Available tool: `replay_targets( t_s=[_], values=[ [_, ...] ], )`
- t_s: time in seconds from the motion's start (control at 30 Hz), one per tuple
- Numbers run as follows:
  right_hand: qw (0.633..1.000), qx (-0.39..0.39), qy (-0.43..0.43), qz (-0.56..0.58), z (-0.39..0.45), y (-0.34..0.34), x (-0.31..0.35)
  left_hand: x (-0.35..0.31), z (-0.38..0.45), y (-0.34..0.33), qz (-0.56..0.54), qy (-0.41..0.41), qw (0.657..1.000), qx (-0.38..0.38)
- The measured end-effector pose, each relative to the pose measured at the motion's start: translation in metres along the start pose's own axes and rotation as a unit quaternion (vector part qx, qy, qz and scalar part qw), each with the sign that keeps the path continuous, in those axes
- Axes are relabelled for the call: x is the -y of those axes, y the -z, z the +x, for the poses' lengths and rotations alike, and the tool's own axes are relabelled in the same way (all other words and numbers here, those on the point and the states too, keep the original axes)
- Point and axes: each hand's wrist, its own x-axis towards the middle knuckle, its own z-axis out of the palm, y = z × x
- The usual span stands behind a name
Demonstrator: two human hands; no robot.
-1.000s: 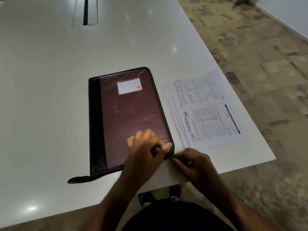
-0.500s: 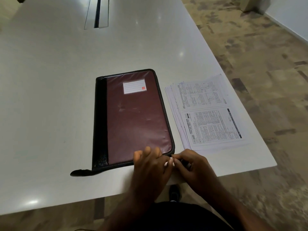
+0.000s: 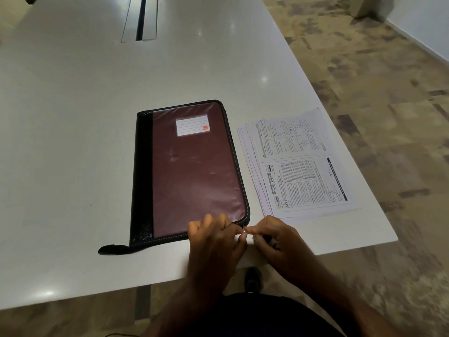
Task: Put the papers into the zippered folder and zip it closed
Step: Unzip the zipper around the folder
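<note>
A maroon zippered folder with a black spine and a white label lies closed and flat on the white table. A stack of printed papers lies just right of it, apart from it. My left hand has its fingers curled over the folder's near right corner and holds that edge. My right hand meets it there and pinches the small metal zipper pull at the corner. A black strap tab sticks out from the folder's near left corner.
The table's near edge runs just below my hands and its right edge passes close to the papers. A cable slot is set into the table far back. Patterned floor lies to the right.
My left hand has slid off the folder's cover down to its near right corner. My right hand has stayed at that corner, with its fingertips now closed on the zipper pull.
</note>
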Motion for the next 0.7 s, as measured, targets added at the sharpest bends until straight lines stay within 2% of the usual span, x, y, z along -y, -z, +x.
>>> replay_targets(
  t_s=[0.1,0.2,0.3,0.43,0.7],
  values=[
    [0.992,-0.018,0.076,-0.101,0.005,0.012,-0.002,-0.002,-0.002,-0.002,-0.001,0.008,1.000,-0.009],
    [0.958,-0.018,0.177,-0.226,0.021,0.024,-0.006,-0.003,-0.002,-0.006,0.007,0.018,1.000,-0.017],
    [0.935,0.005,0.246,-0.255,0.040,0.026,-0.008,-0.003,-0.002,-0.007,0.024,0.020,0.999,-0.025],
    [0.927,0.045,0.269,-0.258,0.050,0.024,-0.008,-0.001,-0.002,-0.008,0.036,0.028,0.998,-0.040],
    [0.925,0.029,0.249,-0.286,0.043,0.024,-0.006,0.012,-0.004,-0.002,-0.024,0.052,0.997,-0.048]
  ],
)
